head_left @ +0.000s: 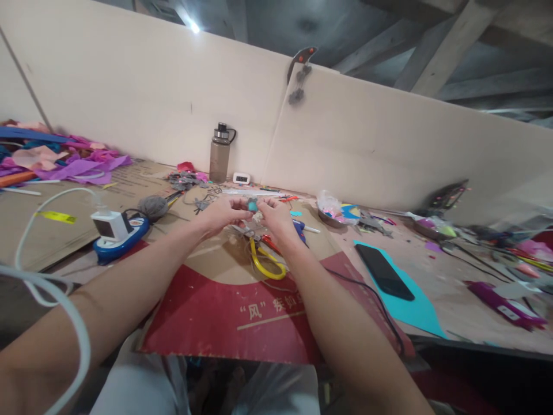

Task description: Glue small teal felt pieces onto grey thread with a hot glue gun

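Note:
A small teal and grey piece is pinched between my two hands, above the cardboard on the table. My left hand grips its left side with thumb and fingers pressed together. From the right, my right hand holds the same piece, with a pale crumpled bit hanging just below the fingers. Under my hands lie yellow-handled scissors and, beside my right wrist, a blue tool partly hidden by it.
A bottle and small white clock stand by the partition. At left are a blue power strip, grey yarn and coloured scraps. At right lie a bowl, a black phone and a purple device.

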The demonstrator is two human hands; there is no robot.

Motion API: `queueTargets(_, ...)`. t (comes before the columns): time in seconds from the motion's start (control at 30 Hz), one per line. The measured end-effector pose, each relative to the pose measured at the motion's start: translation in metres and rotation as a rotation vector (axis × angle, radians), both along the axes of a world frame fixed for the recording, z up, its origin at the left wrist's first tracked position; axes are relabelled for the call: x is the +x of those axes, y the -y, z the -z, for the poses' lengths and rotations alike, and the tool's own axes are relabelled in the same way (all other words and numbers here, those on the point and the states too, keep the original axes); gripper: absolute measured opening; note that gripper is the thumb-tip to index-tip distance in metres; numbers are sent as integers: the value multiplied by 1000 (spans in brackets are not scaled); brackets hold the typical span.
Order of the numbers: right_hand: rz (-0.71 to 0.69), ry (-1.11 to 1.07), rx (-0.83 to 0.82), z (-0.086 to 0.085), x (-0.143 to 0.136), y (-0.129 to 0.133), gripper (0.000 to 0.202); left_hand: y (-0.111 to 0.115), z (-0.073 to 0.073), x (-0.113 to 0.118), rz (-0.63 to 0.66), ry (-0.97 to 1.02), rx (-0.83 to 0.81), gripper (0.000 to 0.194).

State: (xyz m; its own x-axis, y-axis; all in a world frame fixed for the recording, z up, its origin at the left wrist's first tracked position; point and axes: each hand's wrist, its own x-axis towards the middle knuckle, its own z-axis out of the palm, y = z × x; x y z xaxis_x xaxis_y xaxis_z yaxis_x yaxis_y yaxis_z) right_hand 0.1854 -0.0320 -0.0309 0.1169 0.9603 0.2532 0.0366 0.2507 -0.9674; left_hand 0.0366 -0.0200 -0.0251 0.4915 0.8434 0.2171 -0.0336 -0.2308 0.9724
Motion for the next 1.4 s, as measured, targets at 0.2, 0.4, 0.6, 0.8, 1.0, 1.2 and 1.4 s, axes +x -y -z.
queueTargets(0.2, 24, 56, -8, -2, 3, 0, 19, -8, -1, -6, -216, 17, 30, 18)
queueTargets(0.4, -14, 60, 12, 1, 4, -3, 15, -1, -10, -5, -217, 112, -151, 16)
queueTargets(0.6, -20, 92, 21, 2, 4, -4, 18, -3, -8, -6, -126, 151, -194, 25)
queueTargets(0.8, -33, 195, 22, 0, 2, -1, 16, -2, -5, -5, -126, 84, -114, 29)
queueTargets(1.0, -36, 286, 49, 0, 1, 3, 17, -6, 0, -4, -127, 80, -109, 32)
queueTargets(1.2, -23, 303, 51, -1, 3, 2, 16, -4, -6, -8, -122, 89, -180, 26)
queueTargets(1.4, -27, 315, 59, 0, 4, 0, 19, 0, -9, -11, -107, -11, -114, 16)
